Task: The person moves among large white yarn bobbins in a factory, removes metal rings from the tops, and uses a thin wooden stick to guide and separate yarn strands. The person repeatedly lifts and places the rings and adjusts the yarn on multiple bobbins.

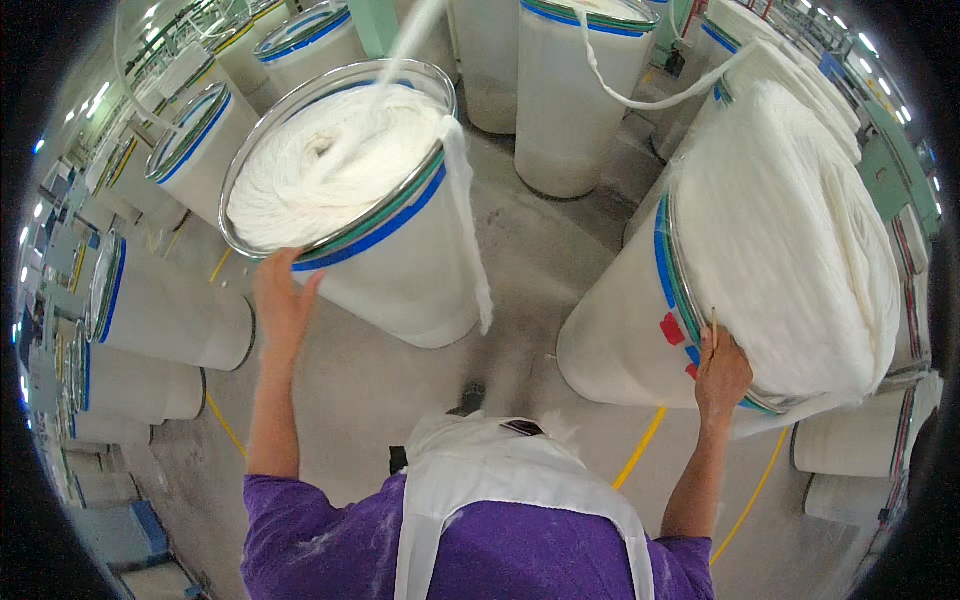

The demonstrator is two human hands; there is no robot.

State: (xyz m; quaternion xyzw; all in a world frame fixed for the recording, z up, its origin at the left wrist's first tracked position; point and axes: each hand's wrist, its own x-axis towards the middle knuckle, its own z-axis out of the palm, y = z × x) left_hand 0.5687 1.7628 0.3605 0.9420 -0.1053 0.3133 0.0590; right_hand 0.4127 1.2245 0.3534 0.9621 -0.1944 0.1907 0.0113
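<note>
A tall white sliver can [400, 290] with a metal rim and blue and green bands stands ahead on the left, tilted in view. Coiled white fibre sliver [310, 160] fills it, and one loose strand [460, 190] hangs down its right side. My left hand [283, 300] grips the near edge of its rim, thumb apart from the fingers. On the right, a second can [620, 330] is heaped with sliver [780, 240] bulging well above its rim. My right hand [722, 370] is closed at that can's near rim, where a thin brownish stick-like piece [714, 325] shows by the fingers.
More sliver cans stand behind, such as one can [565, 110] at the back middle and another [175, 300] at the left. A sliver strand [650, 103] sags between cans at the back. Yellow lines [640, 448] mark the grey floor.
</note>
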